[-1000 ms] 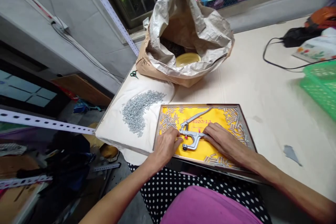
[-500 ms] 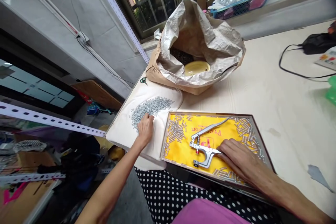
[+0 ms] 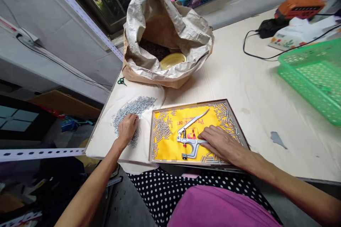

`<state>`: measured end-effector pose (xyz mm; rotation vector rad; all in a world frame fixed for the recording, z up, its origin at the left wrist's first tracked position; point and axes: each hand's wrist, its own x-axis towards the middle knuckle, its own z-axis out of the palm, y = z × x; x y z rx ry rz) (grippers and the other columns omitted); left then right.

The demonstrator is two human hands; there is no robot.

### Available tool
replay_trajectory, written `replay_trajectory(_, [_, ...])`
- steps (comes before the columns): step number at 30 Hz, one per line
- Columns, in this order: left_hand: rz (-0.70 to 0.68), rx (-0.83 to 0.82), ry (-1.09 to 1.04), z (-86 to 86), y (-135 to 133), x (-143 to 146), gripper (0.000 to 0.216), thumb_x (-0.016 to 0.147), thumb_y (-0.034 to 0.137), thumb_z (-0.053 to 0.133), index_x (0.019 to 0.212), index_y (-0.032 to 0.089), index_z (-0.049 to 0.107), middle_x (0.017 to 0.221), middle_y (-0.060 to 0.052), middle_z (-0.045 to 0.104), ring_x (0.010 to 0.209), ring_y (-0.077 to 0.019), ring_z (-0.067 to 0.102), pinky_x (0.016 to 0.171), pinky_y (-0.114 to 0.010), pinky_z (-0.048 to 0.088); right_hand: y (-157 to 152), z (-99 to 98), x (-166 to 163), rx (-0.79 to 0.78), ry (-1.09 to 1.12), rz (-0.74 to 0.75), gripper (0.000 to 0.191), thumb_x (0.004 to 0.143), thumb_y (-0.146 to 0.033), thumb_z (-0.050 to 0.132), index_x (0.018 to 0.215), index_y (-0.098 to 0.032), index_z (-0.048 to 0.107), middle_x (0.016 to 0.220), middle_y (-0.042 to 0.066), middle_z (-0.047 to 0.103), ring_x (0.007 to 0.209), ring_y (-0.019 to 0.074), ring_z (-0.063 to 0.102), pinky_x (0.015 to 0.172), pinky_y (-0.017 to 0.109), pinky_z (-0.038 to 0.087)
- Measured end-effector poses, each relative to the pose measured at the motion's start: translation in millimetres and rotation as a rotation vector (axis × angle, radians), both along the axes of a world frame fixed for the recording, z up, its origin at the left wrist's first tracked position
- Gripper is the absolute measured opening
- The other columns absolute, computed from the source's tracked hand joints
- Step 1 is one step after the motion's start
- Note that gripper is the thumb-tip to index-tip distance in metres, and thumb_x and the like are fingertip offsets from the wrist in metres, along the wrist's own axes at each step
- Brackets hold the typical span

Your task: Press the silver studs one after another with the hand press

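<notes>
Left hand (image 3: 128,128): fingers curled onto the pin pile (image 3: 133,106); grip cannot be told. Right hand (image 3: 218,142): fingers flat, unclenched, steadying the press pliers (image 3: 189,139) in the tray (image 3: 170,149).

Not much to read here tbh. The only real lettering is the red print on the yellow sheet (image 3: 170,149) lining the shallow brown-framed tray (image 3: 186,105). One line runs across the middle and starts with what looks like "Pr". The rest is too smeary to make out, and the silver metal hand-press pliers (image 3: 190,142) lie right beside it. Just under that is a red block with a big letter, maybe a "P", half hidden by the pliers. The print on the white flower-patterned box (image 3: 287,40) at the back of the tabletop (image 3: 253,88) is too small to read.
</notes>
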<state>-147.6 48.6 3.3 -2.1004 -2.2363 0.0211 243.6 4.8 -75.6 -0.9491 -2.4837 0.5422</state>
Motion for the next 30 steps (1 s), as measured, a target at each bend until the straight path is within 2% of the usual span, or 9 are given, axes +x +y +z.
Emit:
replay_trajectory(2, [0.065,0.118,-0.226,6.3,-12,22,0.026,0.094,0.035,0.05,0.099,0.018,0.07,0.102,-0.009,0.072,0.09,-0.0221,0.065,0.078,-0.03,0.046,-1,0.3,-2,0.036,-0.04,0.01,0.017,0.102,-0.022,0.043,0.09,-0.021,0.055,0.088,0.005,0.06,0.081,0.0208,0.049,0.073,0.035,0.036])
replay_trajectory(4, [0.128,0.127,-0.514,11.1,-33,55,0.029,0.088,0.043,0.059,0.092,0.018,0.072,0.092,-0.007,0.074,0.08,-0.0197,0.065,0.077,-0.03,0.049,-2,4.6,-2,0.091,-0.076,0.04,0.018,0.101,-0.018,0.041,0.09,-0.021,0.055,0.087,0.004,0.059,0.08,0.0204,0.046,0.073,0.035,0.034])
replay_trajectory(7, [0.197,-0.057,-0.906,9.7,-71,111,0.034,0.081,0.049,0.066,0.088,0.017,0.074,0.087,-0.006,0.076,0.078,-0.0188,0.068,0.073,-0.028,0.053,-4,15.9,-2,0.17,-0.125,0.071,0.02,0.101,-0.013,0.039,0.092,-0.021,0.057,0.089,0.005,0.06,0.082,0.0212,0.045,0.074,0.037,0.031])
replay_trajectory(9, [0.224,-0.171,-1.011,3.0,-91,140,0.034,0.079,0.05,0.067,0.085,0.017,0.076,0.083,-0.006,0.077,0.076,-0.0189,0.068,0.07,-0.028,0.054,-4,22.5,-2,0.202,-0.145,0.086,0.021,0.101,-0.013,0.039,0.094,-0.021,0.058,0.091,0.005,0.062,0.082,0.0219,0.045,0.074,0.039,0.03])
replay_trajectory(12, [0.225,-0.207,-1.021,-8.8,-106,162,0.035,0.078,0.051,0.067,0.081,0.018,0.076,0.081,-0.006,0.077,0.076,-0.0197,0.07,0.071,-0.029,0.055,-3,26.6,-1,0.231,-0.164,0.092,0.022,0.101,-0.014,0.039,0.095,-0.021,0.06,0.091,0.006,0.063,0.082,0.0225,0.045,0.074,0.04,0.029])
replay_trajectory(15, [0.196,-0.201,-0.982,-14.3,-105,165,0.034,0.077,0.051,0.066,0.076,0.018,0.076,0.079,-0.006,0.076,0.075,-0.0202,0.07,0.07,-0.029,0.055,-1,26.8,-2,0.246,-0.181,0.098,0.024,0.102,-0.014,0.038,0.097,-0.02,0.06,0.089,0.006,0.064,0.083,0.0226,0.046,0.074,0.039,0.028])
replay_trajectory(22, [0.17,-0.29,-0.88,-10.2,-96,165,0.029,0.077,0.044,0.064,0.073,0.018,0.075,0.075,-0.006,0.075,0.072,-0.0203,0.068,0.069,-0.029,0.052,-1,26.4,-1,0.174,-0.189,0.105,0.021,0.1,-0.011,0.04,0.099,-0.021,0.059,0.092,0.005,0.065,0.085,0.0215,0.047,0.076,0.038,0.026])
replay_trajectory(30, [0.238,-0.48,-0.859,-11.5,-85,161,0.03,0.073,0.044,0.065,0.07,0.015,0.073,0.068,-0.005,0.072,0.064,-0.0168,0.062,0.061,-0.026,0.045,-3,21.2,-2,0.176,-0.219,0.088,0.019,0.1,-0.011,0.041,0.099,-0.021,0.057,0.093,0.005,0.064,0.085,0.0223,0.046,0.079,0.039,0.027])
